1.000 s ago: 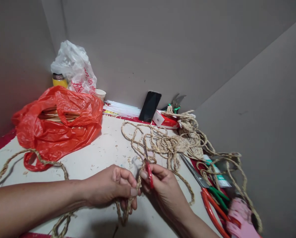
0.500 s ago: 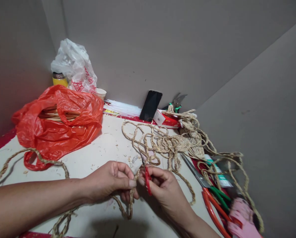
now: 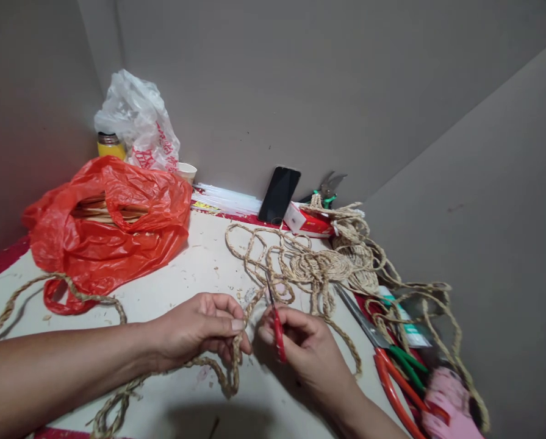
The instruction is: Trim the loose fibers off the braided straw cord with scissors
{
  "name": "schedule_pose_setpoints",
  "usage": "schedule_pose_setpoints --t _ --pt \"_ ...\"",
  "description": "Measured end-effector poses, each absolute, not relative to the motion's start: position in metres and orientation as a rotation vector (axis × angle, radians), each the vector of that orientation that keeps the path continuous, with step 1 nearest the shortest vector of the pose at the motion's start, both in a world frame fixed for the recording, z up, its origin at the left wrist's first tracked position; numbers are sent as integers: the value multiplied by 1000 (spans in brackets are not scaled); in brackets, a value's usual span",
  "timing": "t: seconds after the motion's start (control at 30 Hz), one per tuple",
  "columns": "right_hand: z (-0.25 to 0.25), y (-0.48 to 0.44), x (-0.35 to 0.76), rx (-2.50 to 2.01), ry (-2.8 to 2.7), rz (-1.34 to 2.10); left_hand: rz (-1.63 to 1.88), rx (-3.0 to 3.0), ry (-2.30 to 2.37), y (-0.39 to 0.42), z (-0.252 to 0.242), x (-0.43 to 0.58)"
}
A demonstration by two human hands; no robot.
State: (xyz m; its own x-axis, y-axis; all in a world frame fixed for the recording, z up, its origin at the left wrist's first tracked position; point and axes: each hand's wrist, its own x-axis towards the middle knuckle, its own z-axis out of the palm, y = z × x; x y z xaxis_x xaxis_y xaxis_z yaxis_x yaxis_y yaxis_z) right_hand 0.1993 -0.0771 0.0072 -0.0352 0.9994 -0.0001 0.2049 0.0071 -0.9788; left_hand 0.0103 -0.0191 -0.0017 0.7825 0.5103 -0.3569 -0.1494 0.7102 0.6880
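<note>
both hands have drifted up-table: left hand (image 3: 199, 329) pinches the braid (image 3: 229, 375), right hand (image 3: 300, 347) grips red snips (image 3: 277, 332); bare tabletop (image 3: 194, 274) ahead, walls close.

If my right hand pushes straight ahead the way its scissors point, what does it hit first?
The right hand aims its scissors away from the body, so they would probably meet the loose loops of braided rope just beyond their tip. Depth is hard to judge.
</note>
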Motion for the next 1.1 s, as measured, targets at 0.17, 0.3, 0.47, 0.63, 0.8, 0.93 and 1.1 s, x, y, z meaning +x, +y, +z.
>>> schedule_pose_setpoints --t 0.17,0.3,0.47,0.63,0.8,0.93,1.1 --pt "2 -76 205 -1326 -1789 617 394 644 503 -15 2 5" --pt "-4 -79 205 -1342 -2018 522 462 637 483 -11 5 3" --pt "-8 -82 202 -1360 -2147 353 520 640 502 -10 6 3" --pt "-11 -81 203 -1346 -2173 179 530 638 495 -10 3 3" --pt "-11 -81 204 -1353 -2152 105 520 619 480 -9 1 3" --pt "-9 -81 202 -1387 -2189 69 511 608 478 -9 2 3" --pt "-10 -82 202 -1390 -2203 39 489 594 476 -11 1 4"
